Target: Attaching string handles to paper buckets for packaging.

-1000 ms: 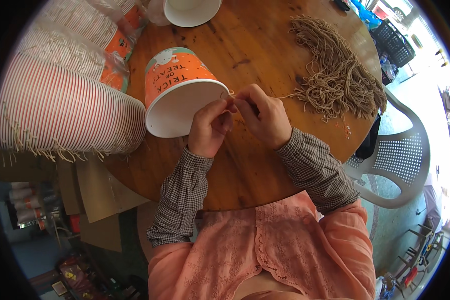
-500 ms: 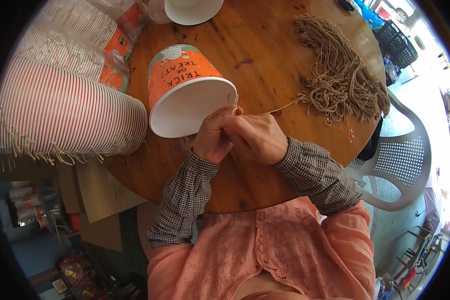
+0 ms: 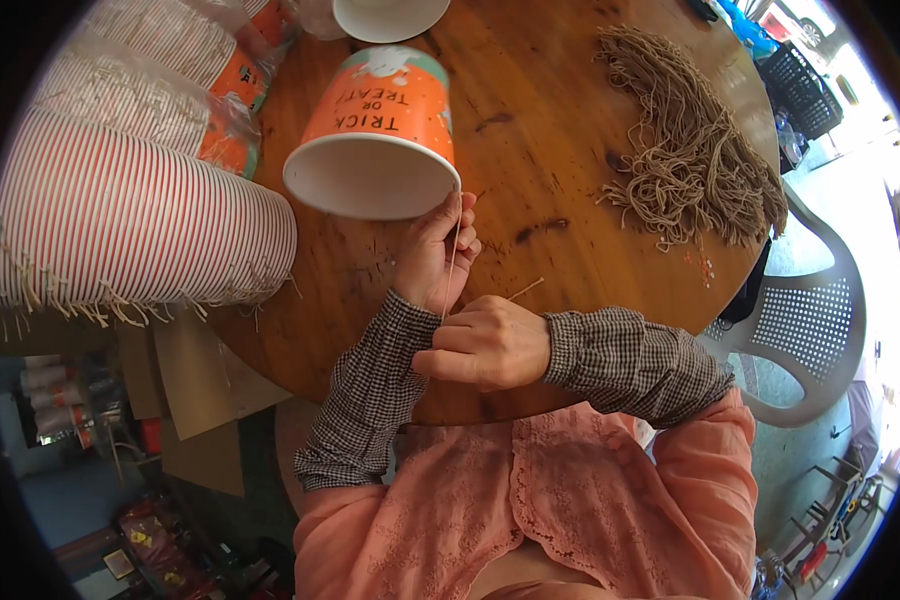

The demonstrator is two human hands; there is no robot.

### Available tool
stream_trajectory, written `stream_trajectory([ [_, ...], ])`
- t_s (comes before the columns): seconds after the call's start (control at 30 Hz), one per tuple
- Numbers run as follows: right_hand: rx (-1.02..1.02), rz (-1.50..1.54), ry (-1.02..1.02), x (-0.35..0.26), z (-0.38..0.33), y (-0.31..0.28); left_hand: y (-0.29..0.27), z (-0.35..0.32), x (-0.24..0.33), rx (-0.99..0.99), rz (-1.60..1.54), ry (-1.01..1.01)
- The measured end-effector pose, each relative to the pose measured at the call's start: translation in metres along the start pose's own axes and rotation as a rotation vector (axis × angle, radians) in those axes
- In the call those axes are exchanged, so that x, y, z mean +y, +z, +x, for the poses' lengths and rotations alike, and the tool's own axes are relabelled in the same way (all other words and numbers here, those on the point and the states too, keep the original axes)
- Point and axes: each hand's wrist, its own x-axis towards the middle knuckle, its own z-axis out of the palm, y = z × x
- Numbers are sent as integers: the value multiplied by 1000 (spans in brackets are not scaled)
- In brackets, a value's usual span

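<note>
An orange paper bucket [image 3: 385, 110] with green and white printing is tipped on its side over the table, its white opening facing me. My left hand [image 3: 432, 258] pinches the bucket's right rim between thumb and fingers. From that spot a thin tan string [image 3: 453, 258] runs down, taut, to my right hand [image 3: 495, 345]. The right hand is closed around the string, close to the table's near edge, and a short loose end sticks out beyond its knuckles. How the string is fixed at the rim is hidden by my left fingertips.
On the left lies a long stack of nested buckets [image 3: 140, 210] with string ends along its rims. Plastic-wrapped buckets [image 3: 225, 140] are behind it. A heap of tan strings [image 3: 690, 150] covers the table's right side. A grey plastic chair [image 3: 820, 310] stands beyond the edge.
My right hand has drawn the string down toward me, away from the left hand. The bucket has tilted and shifted slightly up and left. The string's tail has come away from the heap.
</note>
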Motion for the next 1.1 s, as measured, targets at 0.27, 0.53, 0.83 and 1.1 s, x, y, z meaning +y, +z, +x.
stream_trajectory([
  [0.27, 66, 128, 24, 0, 3, -1, 17, 3, 6, 144, -64, -71],
  [0.53, 187, 749, 483, -5, 10, -30, 6, 22, 35, 181, 730, 676],
  [0.83, 776, 1280, 642, 40, -8, -89, -45, 39, 98, 486, 1253, 1270],
  [1.1, 939, 1563, 448, 62, -32, -104, -46, 35, 101, 547, 1389, 1307],
])
